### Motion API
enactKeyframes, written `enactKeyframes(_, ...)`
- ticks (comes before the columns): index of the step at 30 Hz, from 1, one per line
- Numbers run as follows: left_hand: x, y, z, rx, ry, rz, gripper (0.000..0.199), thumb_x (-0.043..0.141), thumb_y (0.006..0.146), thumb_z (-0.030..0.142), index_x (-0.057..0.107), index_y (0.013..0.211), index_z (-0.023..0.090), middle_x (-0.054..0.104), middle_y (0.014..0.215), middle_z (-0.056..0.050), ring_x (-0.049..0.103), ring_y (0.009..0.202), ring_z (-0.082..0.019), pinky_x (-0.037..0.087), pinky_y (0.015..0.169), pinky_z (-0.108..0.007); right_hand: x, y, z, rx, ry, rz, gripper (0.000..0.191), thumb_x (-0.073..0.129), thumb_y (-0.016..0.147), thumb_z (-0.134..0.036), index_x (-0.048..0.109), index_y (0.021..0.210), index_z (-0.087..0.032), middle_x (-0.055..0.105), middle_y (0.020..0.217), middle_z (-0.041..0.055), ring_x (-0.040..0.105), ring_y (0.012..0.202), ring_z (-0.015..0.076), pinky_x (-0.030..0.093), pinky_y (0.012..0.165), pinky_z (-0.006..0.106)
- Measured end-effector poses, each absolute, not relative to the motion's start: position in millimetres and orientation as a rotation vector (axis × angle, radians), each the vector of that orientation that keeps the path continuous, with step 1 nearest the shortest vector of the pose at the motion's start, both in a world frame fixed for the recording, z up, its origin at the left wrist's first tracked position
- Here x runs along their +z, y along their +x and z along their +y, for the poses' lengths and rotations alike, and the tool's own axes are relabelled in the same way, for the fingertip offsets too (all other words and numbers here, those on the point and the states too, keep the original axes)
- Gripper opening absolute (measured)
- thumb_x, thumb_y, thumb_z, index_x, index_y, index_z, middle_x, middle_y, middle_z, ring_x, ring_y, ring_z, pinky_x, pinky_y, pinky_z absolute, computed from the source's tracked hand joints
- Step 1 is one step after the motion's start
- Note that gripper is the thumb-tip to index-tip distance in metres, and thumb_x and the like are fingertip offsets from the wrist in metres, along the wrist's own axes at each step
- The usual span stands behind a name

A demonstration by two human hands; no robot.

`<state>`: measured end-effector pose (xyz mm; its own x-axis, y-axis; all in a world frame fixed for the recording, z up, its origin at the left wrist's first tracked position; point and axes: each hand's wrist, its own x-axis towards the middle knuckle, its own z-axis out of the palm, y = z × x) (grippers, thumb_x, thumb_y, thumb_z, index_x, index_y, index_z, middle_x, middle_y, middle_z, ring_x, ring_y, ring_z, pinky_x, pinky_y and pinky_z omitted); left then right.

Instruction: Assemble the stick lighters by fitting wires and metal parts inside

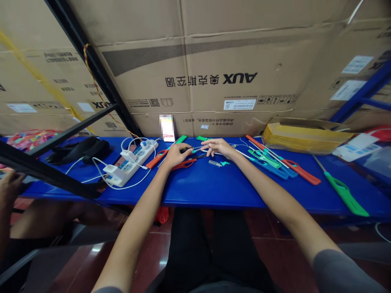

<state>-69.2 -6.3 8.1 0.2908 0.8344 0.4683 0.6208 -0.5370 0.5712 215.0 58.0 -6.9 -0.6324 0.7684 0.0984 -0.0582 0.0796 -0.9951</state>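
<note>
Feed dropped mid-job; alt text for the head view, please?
A person's left hand and right hand are close together over a blue table, the left gripping a dark item. Long-nosed lighters in green, blue and red-orange lie to the right; a white power strip sits left, and AUX-printed cardboard stands behind.

Your left hand (178,155) hides most of the slim, black-handled object (183,150) it grips. Whether your right hand (221,147) pinches anything is too small to tell. The upright, bright-screened phone (168,130) has a blurred display. The left edge cuts off a co-worker's bare arm (4,203), and the glossy blue tabletop (210,189) partly hides a red plastic bag (163,215) beneath.
</note>
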Motion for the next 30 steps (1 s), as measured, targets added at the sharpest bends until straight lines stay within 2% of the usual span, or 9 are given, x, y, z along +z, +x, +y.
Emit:
enactKeyframes(4, 9.6, -68.6, -8.5, 1.091, 2.284, 1.331, 0.034, 0.067, 0.099, 0.046, 0.087, 0.101, 0.020, 0.087, 0.108, -0.011, 0.082, 0.101, -0.035, 0.065, 0.095, -0.048, -5.5, 214.7, 57.9, 1.649, -0.716, -1.699, 0.030, 0.071, 0.101, -0.025, 0.079, 0.129, -0.017, 0.086, 0.124, 0.0172, 0.082, 0.077, 0.0197, 0.060, 0.059, 0.026)
enactKeyframes(11, 7.5, -70.3, -6.8, 1.110, 2.294, 1.313, 0.031, 0.068, 0.099, 0.046, 0.087, 0.102, 0.020, 0.087, 0.109, -0.011, 0.082, 0.102, -0.034, 0.065, 0.096, -0.048, -2.1, 213.2, 51.2, 1.576, -0.726, -1.736, 0.028, 0.071, 0.103, -0.028, 0.077, 0.128, -0.017, 0.087, 0.119, 0.0171, 0.081, 0.075, 0.0191, 0.060, 0.060, 0.026)
enactKeyframes(22, 5.4, -66.7, -3.0, 1.239, 2.323, 1.248, 0.021, 0.077, 0.089, 0.032, 0.081, 0.107, 0.021, 0.081, 0.111, -0.008, 0.077, 0.106, -0.028, 0.062, 0.103, -0.046, -1.4, 211.3, 49.4, 1.607, -0.757, -1.660, 0.026, 0.071, 0.103, -0.024, 0.076, 0.127, -0.015, 0.086, 0.122, 0.0175, 0.080, 0.071, 0.0169, 0.059, 0.058, 0.024)
enactKeyframes(26, 1.9, -68.1, -1.2, 1.248, 2.221, 1.282, 0.025, 0.079, 0.087, 0.035, 0.078, 0.107, 0.021, 0.082, 0.105, -0.007, 0.078, 0.100, -0.028, 0.062, 0.097, -0.043, -1.6, 210.8, 49.2, 1.601, -0.765, -1.660, 0.025, 0.070, 0.103, -0.023, 0.076, 0.126, -0.016, 0.087, 0.119, 0.0166, 0.080, 0.071, 0.0173, 0.058, 0.057, 0.024)
enactKeyframes(30, 4.5, -68.6, -4.9, 1.195, 2.184, 1.302, 0.026, 0.077, 0.092, 0.044, 0.079, 0.103, 0.021, 0.084, 0.108, -0.009, 0.080, 0.101, -0.031, 0.063, 0.098, -0.045, -1.7, 211.8, 49.7, 1.585, -0.770, -1.682, 0.024, 0.071, 0.103, -0.026, 0.075, 0.125, -0.017, 0.088, 0.114, 0.0145, 0.080, 0.070, 0.0174, 0.058, 0.056, 0.025)
